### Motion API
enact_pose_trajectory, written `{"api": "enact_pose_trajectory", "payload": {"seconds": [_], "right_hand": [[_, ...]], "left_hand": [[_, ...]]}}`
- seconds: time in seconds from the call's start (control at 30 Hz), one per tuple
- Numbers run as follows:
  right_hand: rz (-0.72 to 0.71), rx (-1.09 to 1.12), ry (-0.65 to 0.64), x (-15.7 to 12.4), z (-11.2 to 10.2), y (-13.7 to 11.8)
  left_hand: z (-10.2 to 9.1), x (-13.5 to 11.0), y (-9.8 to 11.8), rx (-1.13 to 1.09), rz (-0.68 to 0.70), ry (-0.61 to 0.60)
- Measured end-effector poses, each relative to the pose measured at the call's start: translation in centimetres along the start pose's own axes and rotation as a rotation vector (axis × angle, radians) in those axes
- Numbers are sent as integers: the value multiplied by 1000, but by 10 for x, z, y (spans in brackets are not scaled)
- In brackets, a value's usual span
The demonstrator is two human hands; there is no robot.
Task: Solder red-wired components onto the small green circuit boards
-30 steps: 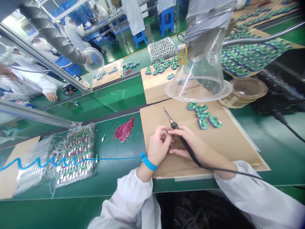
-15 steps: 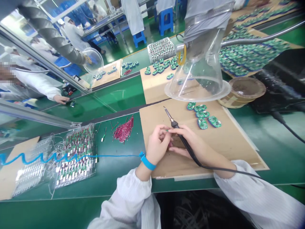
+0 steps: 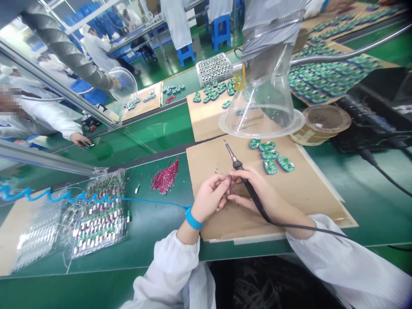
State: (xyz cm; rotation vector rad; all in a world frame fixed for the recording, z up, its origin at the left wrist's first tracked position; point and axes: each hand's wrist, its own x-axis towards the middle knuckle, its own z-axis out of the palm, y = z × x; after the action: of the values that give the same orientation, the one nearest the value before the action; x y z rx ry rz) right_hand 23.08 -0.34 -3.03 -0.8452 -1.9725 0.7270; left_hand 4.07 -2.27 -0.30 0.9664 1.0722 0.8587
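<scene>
My right hand [image 3: 254, 191] grips a black soldering iron [image 3: 240, 168] whose tip points up and to the left, over a brown cardboard sheet [image 3: 309, 193]. My left hand [image 3: 210, 198], with a blue wrist strap [image 3: 193, 219] and coiled cord, pinches a thin dark red wire [image 3: 229, 183] against the fingers of the right hand. Several small green circuit boards [image 3: 270, 155] lie on the cardboard just beyond the right hand. A bundle of red wires [image 3: 165, 177] lies on the green table to the left.
A clear fume hood [image 3: 262, 107] hangs over the far edge of the cardboard. Plastic trays of parts [image 3: 96, 214] sit at the left. A brown tape roll [image 3: 322, 122] stands at the right. More boards lie on further cardboard [image 3: 206, 116]. Another person's hand [image 3: 79, 139] rests behind the glass partition.
My left hand has drawn back slightly and its fingers have opened enough to show the thin red wire. The view has shifted a little right. The other person's hand has moved right.
</scene>
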Motion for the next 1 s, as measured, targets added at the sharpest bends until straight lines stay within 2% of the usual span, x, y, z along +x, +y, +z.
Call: {"api": "enact_pose_trajectory", "payload": {"seconds": [0.13,0.4,0.67,0.73,0.8,0.87,1.0], "right_hand": [[-21,5,-3,0,2,1],[26,-7,-149,0,-3,-8],[38,9,-222,-2,-4,-9],[22,3,-204,-3,-3,-6],[10,-16,-144,-2,-2,-3],[14,-39,-107,0,-2,-3],[64,-66,-151,2,-3,-3]], "left_hand": [[-2,-1,-1,-19,-4,-54],[-11,-14,2,95,-70,-72],[-15,-20,1,189,-103,-60],[-26,-24,2,218,-94,19],[-45,-30,4,293,-67,170],[-74,-39,9,383,-26,356],[-143,-65,25,514,30,717]]}}
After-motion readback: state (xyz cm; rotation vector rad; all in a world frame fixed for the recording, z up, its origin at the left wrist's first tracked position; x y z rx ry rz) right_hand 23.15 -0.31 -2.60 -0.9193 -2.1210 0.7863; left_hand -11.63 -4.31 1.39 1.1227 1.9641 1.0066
